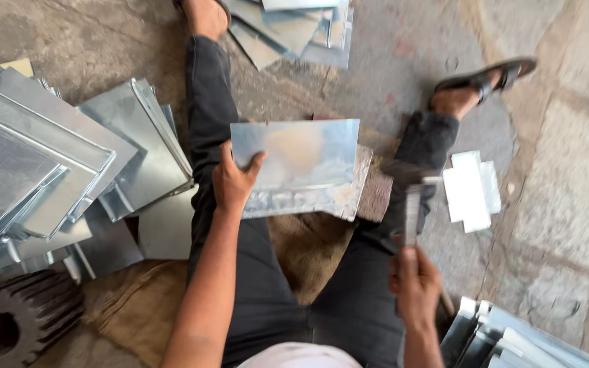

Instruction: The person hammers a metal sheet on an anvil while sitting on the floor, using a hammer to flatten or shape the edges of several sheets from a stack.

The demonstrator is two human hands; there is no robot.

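Note:
My left hand (234,178) grips the left edge of a shiny rectangular metal sheet (298,160), held up between my spread legs. Under it lies another metal sheet (349,194) on a dark block (376,194). My right hand (414,283) is shut on the handle of a hammer (412,204), raised to the right of the sheets, its head blurred and pointing up.
Bent metal sheets are stacked at the left (49,157), at the top (294,27) and at the lower right (512,341). A dark gear wheel (15,320) lies at the lower left. Small pale metal pieces (470,191) lie right of my leg. Brown sacking (138,307) covers the floor.

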